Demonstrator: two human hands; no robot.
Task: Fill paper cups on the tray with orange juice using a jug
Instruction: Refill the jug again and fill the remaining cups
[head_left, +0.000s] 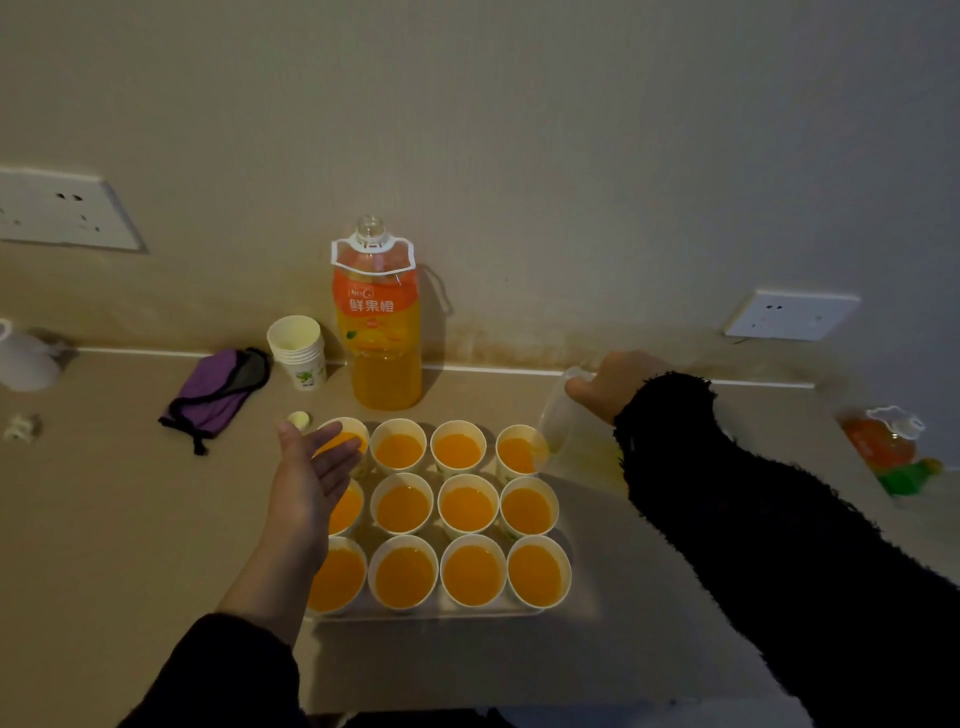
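- My right hand (613, 384) has its fingers curled round the clear jug (558, 415), gripping it near the top. The jug is tipped over, with its lip at the rim of the back-right cup (519, 452).
- My left hand (311, 467) holds nothing. Its palm is up and its fingers are straight, and it hovers over the left column of cups, hiding part of the back-left one.
- All twelve paper cups (470, 571) on the tray (426, 614) show orange juice (402, 509), so I judge this to be the last top-up.
- The jug looks nearly empty, though I cannot tell how much is left through the clear wall in this dim light.
- To finish well, I would hold the lip just above the cup's rim without pressing on it, since a thin paper cup tips easily.
- I would then roll the jug upright slowly so the last drops fall inside the cup and not onto the desk (104, 519).
- I would lift the left hand off the cups before moving anything, as a brush there could knock over a full cup.
- If that cup needs more, the open bottle (382, 322) stands just behind the tray, beside a stack of spare cups (301, 353).
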